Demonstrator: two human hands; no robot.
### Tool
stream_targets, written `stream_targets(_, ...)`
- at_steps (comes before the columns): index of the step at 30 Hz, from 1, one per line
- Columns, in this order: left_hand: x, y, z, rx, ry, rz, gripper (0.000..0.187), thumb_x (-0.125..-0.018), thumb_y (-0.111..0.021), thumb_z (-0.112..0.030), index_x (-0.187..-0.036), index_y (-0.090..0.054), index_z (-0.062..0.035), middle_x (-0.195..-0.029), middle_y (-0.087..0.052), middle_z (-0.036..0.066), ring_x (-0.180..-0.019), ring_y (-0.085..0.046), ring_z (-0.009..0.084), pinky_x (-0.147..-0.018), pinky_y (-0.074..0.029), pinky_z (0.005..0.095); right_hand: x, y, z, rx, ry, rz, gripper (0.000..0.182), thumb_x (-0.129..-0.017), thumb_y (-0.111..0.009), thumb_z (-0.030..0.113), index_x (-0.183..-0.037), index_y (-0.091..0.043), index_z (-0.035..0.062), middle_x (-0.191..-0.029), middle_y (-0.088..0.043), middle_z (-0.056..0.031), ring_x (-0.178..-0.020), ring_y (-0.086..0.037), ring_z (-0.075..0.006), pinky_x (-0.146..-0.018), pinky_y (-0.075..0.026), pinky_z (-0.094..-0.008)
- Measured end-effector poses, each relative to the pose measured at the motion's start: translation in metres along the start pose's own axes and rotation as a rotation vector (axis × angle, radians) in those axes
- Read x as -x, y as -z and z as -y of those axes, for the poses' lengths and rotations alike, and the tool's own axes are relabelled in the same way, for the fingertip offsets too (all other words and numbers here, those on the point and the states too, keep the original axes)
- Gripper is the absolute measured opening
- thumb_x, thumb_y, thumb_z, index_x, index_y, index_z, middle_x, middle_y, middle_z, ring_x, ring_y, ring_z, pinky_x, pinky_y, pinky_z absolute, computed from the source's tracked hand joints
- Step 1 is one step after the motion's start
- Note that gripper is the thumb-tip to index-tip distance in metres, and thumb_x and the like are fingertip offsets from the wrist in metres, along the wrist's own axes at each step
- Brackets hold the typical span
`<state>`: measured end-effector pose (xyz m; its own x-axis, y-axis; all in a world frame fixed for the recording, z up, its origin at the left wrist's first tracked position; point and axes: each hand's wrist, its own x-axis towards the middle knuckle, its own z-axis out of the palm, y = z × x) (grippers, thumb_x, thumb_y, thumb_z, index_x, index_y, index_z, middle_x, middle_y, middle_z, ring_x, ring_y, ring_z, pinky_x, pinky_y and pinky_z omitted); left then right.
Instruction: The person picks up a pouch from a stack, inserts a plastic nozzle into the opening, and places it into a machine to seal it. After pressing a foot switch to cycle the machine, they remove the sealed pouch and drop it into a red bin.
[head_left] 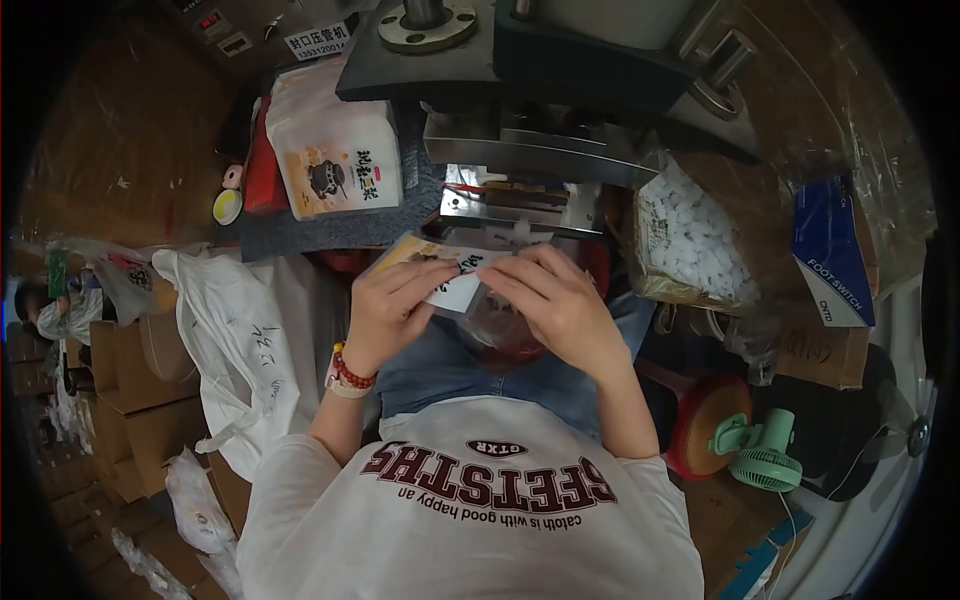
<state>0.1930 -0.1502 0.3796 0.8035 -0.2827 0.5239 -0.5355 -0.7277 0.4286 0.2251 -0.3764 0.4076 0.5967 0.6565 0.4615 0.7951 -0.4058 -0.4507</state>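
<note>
Both hands hold a flat printed pouch (458, 296), white with an orange-yellow corner and black lettering, over my lap just in front of the press. My left hand (402, 300) grips its left side, thumb below and fingers across the print. On the upper right edge, my right hand (548, 300) pinches the pouch with thumb and fingers; its fingertips partly cover the plastic. Just beyond the hands is the machine's shiny metal die (520, 205). Back left lies a stack of matching pouches (345, 160).
An open bag of small white plastic pieces (695, 235) stands right of the die. The heavy press head (590, 75) overhangs the work spot. A white sack (245, 350) is at my left, a green fan (768, 460) and blue foot-switch box (830, 255) at right.
</note>
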Motion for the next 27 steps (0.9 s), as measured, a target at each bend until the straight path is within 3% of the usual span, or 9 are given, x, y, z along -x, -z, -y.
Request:
stream_targets(3,0.000,-0.020,-0.001,0.304,0.098,0.111,0.026,-0.073,-0.064,0.000,-0.098,-0.067,-0.0032,-0.093,-0.070,0.006,-0.079,-0.069,0.0172,-0.067,-0.053,0.0281,0.001,0.009,-0.004,0.092,-0.041,-0.101,0.035,-0.076,-0.068,0.003,-0.111,-0.063,0.0034,-0.109,-0.062,-0.0104,-0.098,-0.058,-0.0274,-0.082,-0.049,-0.0351)
stream_targets(5,-0.005,-0.046,-0.001,0.681,0.659,0.433,0.018,-0.084,-0.066,-0.009,-0.100,-0.067,0.0004,-0.088,-0.071,0.007,-0.071,-0.066,0.0082,-0.063,-0.052,0.0247,0.005,0.016,-0.013,0.065,-0.080,-0.218,0.034,-0.077,-0.068,0.004,-0.110,-0.063,0.0022,-0.109,-0.063,-0.0104,-0.098,-0.059,-0.0265,-0.083,-0.048,-0.0350)
stream_targets(9,-0.026,-0.083,0.001,1.349,0.946,0.170,0.023,-0.089,-0.065,-0.016,-0.096,-0.067,0.0060,-0.085,-0.070,0.008,-0.072,-0.064,0.0078,-0.062,-0.051,0.0230,0.034,0.049,-0.035,-0.015,-0.523,-0.540,0.026,-0.084,-0.066,0.008,-0.108,-0.063,0.0001,-0.105,-0.066,-0.0112,-0.096,-0.061,-0.0243,-0.083,-0.046,-0.0329)
stream_targets(15,-0.055,-0.096,0.011,1.524,1.009,0.124,0.024,-0.089,-0.065,-0.016,-0.097,-0.065,0.0068,-0.091,-0.069,0.012,-0.076,-0.067,0.0128,-0.066,-0.054,0.0246,0.055,0.037,-0.109,0.498,-0.755,-0.363,0.022,-0.085,-0.061,0.010,-0.106,-0.061,0.0022,-0.105,-0.061,-0.0133,-0.096,-0.058,-0.0339,-0.083,-0.046,-0.0398)
stream_targets(18,-0.054,-0.095,0.013,1.455,1.047,0.094,0.024,-0.089,-0.065,-0.018,-0.095,-0.065,0.0055,-0.090,-0.069,0.009,-0.075,-0.066,0.0130,-0.065,-0.052,0.0257,0.058,0.032,-0.117,0.426,-0.823,-0.242,0.023,-0.084,-0.061,0.009,-0.105,-0.060,0.0019,-0.100,-0.059,-0.0141,-0.095,-0.057,-0.0354,-0.081,-0.046,-0.0422)
stream_targets(20,-0.047,-0.087,0.031,0.952,0.702,0.122,0.027,-0.087,-0.068,-0.023,-0.098,-0.066,0.0018,-0.083,-0.069,0.005,-0.072,-0.064,0.0121,-0.063,-0.050,0.0244,0.057,0.031,-0.117,0.393,-0.817,-0.247,0.023,-0.083,-0.061,0.008,-0.105,-0.059,0.0017,-0.098,-0.059,-0.0150,-0.095,-0.057,-0.0357,-0.080,-0.046,-0.0433)
stream_targets(21,-0.053,-0.061,0.029,0.539,0.810,0.151,0.048,-0.081,-0.072,-0.034,-0.117,-0.060,-0.0051,-0.100,-0.066,0.008,-0.087,-0.062,0.0187,-0.077,-0.047,0.0359,0.058,0.033,-0.118,0.495,-0.777,-0.257,0.022,-0.082,-0.060,0.007,-0.104,-0.060,0.0017,-0.097,-0.059,-0.0159,-0.092,-0.057,-0.0362,-0.078,-0.047,-0.0442)
stream_targets(23,-0.040,-0.039,0.052,-0.480,0.316,-0.197,0.075,-0.074,-0.074,-0.045,-0.134,-0.046,-0.0108,-0.131,-0.051,0.011,-0.116,-0.051,0.0259,-0.095,-0.036,0.0520,0.059,0.033,-0.117,0.595,-0.744,-0.264,0.022,-0.082,-0.060,0.007,-0.104,-0.060,0.0017,-0.097,-0.059,-0.0168,-0.090,-0.058,-0.0367,-0.076,-0.047,-0.0451)
stream_targets(27,0.018,-0.015,0.096,-0.557,0.254,0.150,0.068,-0.078,-0.070,-0.031,-0.137,-0.042,-0.0129,-0.149,-0.033,0.004,-0.136,-0.033,0.0266,-0.103,-0.028,0.0546,0.055,0.033,-0.120,0.449,-0.790,-0.310,0.017,-0.081,-0.061,0.006,-0.097,-0.060,0.0004,-0.096,-0.058,-0.0182,-0.087,-0.058,-0.0383,-0.074,-0.047,-0.0446)
